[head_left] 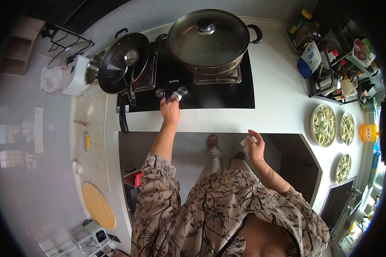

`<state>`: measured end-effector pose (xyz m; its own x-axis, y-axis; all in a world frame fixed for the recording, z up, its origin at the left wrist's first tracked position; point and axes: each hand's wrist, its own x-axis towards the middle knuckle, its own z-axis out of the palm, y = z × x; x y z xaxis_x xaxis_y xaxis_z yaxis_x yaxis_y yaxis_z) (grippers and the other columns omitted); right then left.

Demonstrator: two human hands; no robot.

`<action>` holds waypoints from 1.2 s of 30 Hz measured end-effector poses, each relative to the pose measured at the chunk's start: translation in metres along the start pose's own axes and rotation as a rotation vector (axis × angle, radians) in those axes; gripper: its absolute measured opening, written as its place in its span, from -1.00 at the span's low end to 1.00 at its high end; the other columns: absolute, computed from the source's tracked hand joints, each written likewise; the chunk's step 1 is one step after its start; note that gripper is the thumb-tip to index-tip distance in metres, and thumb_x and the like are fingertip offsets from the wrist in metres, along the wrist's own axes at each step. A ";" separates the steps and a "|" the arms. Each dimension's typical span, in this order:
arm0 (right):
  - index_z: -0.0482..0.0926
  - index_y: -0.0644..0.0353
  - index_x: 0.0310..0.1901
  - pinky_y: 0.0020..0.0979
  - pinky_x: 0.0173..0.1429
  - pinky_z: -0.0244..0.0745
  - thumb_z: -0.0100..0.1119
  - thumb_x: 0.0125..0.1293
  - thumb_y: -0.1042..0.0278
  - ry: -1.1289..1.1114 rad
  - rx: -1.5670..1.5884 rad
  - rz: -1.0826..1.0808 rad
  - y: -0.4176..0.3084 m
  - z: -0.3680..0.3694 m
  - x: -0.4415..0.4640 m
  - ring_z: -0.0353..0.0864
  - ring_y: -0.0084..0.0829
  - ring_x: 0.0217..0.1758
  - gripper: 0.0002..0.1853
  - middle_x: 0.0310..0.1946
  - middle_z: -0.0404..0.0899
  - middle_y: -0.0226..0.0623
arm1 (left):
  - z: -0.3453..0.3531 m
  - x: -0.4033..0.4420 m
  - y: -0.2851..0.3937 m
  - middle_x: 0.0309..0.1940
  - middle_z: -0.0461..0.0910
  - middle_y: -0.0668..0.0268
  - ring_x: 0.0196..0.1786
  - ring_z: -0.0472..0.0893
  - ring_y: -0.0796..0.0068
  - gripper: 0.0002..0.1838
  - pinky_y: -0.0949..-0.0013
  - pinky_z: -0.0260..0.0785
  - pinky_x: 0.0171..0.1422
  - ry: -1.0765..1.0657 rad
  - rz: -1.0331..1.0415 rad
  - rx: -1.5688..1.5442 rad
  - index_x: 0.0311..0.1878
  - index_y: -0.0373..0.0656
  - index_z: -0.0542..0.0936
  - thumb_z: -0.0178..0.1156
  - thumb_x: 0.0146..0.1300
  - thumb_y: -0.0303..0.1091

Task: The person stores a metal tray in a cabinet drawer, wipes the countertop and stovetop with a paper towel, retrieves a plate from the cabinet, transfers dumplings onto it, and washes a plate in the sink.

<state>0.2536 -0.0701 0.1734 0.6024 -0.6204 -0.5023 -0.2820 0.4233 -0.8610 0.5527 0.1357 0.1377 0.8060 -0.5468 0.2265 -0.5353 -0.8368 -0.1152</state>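
On the black glass stove, my left hand is at the two control knobs, its closed fingers round a small white tissue beside the right knob. The left knob is just above that hand. My right hand hangs in front of the counter edge, fingers closed on a white crumpled tissue. A large steel pot with a glass lid stands on the right burner. On the left burner lies a black wok holding a ladle.
Three plates of dumplings stand on the right counter. Behind them is a rack of bottles. A round wooden board lies at the left. The wok's black handle overhangs the front edge.
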 end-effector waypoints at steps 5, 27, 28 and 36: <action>0.44 0.25 0.01 -0.64 -0.53 0.31 0.05 0.23 0.48 0.016 0.024 -0.026 0.007 -0.002 0.004 0.37 -0.71 -0.60 -0.71 -0.52 0.53 -0.40 | -0.031 -0.024 -0.014 -0.21 0.65 0.27 -0.26 0.64 0.22 -0.78 0.26 0.49 -0.11 0.149 -0.046 -0.299 -0.21 -0.09 0.62 0.06 0.12 -0.53; 0.43 0.22 0.03 -0.64 -0.51 0.34 0.03 0.26 0.50 0.033 -0.031 0.059 0.015 0.003 0.008 0.40 -0.71 -0.56 -0.71 -0.52 0.54 -0.38 | -0.002 0.102 -0.073 -0.08 0.56 0.01 0.05 0.49 -0.04 -0.41 0.08 0.25 0.22 -0.406 -0.195 -0.336 0.00 -0.20 0.48 -0.43 0.33 0.02; 0.44 0.22 0.03 -0.64 -0.49 0.35 0.04 0.26 0.50 0.036 -0.033 0.058 0.018 0.002 0.009 0.41 -0.70 -0.55 -0.72 -0.51 0.55 -0.38 | 0.003 0.099 -0.080 -0.09 0.57 0.03 0.05 0.49 -0.02 -0.42 0.10 0.26 0.22 -0.414 -0.241 -0.420 0.01 -0.19 0.49 -0.43 0.33 0.01; 0.48 0.22 -0.01 -0.60 -0.37 0.43 0.08 0.25 0.46 0.054 -0.094 0.032 0.031 -0.009 0.009 0.51 -0.63 -0.43 -0.73 -0.46 0.56 -0.37 | 0.001 0.052 -0.092 -0.17 0.62 0.12 0.02 0.53 0.09 -0.45 0.21 0.28 0.19 -0.259 -0.456 -0.727 -0.01 -0.09 0.58 -0.37 0.31 -0.04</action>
<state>0.2439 -0.0682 0.1413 0.5511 -0.6435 -0.5312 -0.3710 0.3813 -0.8468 0.6443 0.1845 0.1592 0.9641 -0.2285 -0.1355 -0.1055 -0.7975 0.5940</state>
